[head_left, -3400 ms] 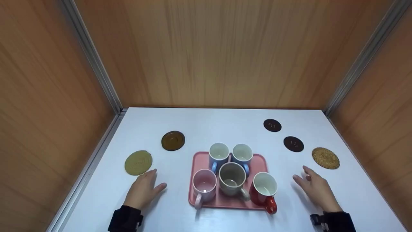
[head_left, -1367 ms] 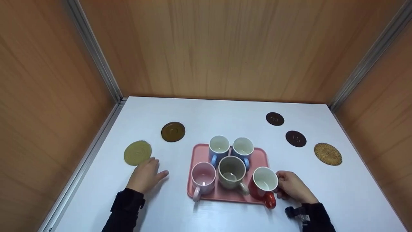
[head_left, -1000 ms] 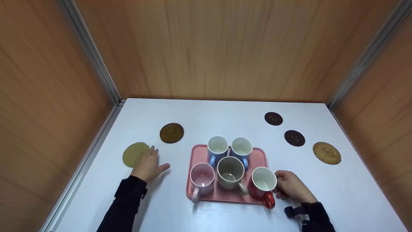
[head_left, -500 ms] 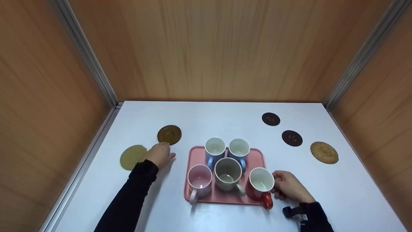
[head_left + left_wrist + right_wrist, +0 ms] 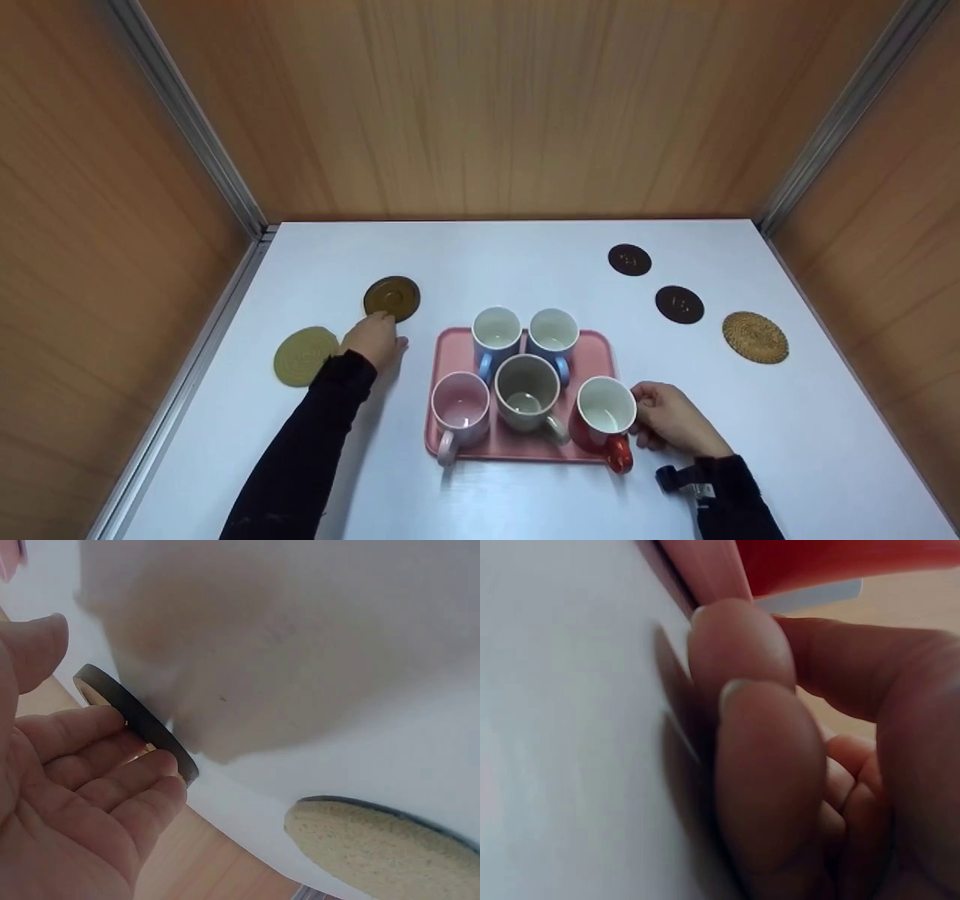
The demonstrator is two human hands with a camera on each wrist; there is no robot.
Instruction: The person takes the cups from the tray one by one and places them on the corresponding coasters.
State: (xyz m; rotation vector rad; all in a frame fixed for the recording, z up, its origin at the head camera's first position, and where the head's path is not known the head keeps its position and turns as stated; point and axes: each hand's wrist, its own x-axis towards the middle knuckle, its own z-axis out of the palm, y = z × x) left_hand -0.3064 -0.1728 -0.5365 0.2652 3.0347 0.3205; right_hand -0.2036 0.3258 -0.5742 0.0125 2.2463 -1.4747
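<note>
Left hand, fingers relaxed, touches the brown saucer; right hand curls against the red mug on the pink tray

Wood-grain walls, seemingly laminate, meet at metal corner strips around a white table.

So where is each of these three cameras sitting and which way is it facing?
Head: above, looking forward and down at the white table; both hands and black sleeves show.
Left wrist: beside the left hand, looking along its fingers touching the brown coaster.
Right wrist: behind the right hand, facing the red mug and tray edge.
Shared: head and left wrist both show the brown coaster and the round yellow mat.
</note>
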